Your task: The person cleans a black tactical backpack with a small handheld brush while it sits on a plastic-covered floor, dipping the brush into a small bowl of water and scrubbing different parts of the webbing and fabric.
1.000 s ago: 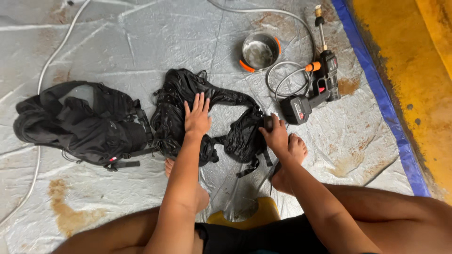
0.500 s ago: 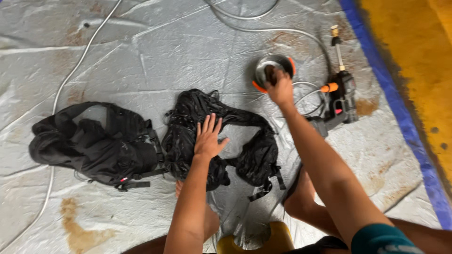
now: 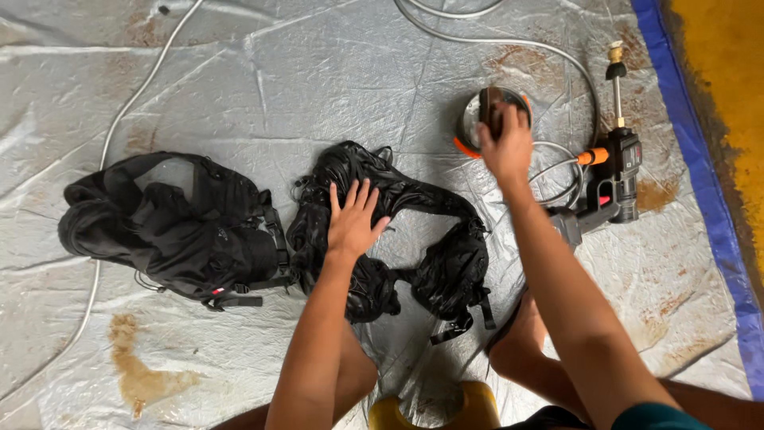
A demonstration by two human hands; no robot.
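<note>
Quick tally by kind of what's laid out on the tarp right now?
Black bags: 2, backpack and wet strap bag under left hand
Metal bowls: 1, bowl under right hand
Spray guns: 1, spray gun
Hoses: 2, grey hose and white hose
Total: 6

Black wet harness [image 3: 398,239], black backpack [image 3: 175,231], grey tarp [image 3: 278,87] edged blue.

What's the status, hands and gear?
Left hand flat on wet black harness. Right hand in metal bowl, gripping something dark. Sprayer beside.
</note>
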